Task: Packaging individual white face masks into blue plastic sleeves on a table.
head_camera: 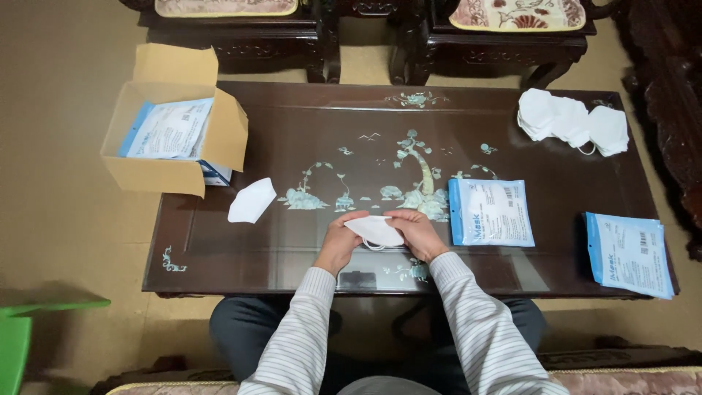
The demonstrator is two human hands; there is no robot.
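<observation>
Both of my hands hold one folded white face mask [374, 230] just above the near middle of a dark lacquered table [512, 281]. My left hand [338, 240] grips its left end and my right hand [418, 231] grips its right end; an ear loop hangs below it. Another folded white mask [251, 200] lies flat on the table to the left of my hands. A blue-and-white mask packet [490, 212] lies just right of my right hand.
An open cardboard box [172, 174] with blue-and-white packets inside overhangs the table's far left corner. A stack of white masks [572, 121] sits at the far right. A second packet [629, 254] lies at the right edge. Dark carved chairs [504, 44] stand behind; something green [22, 333] at lower left.
</observation>
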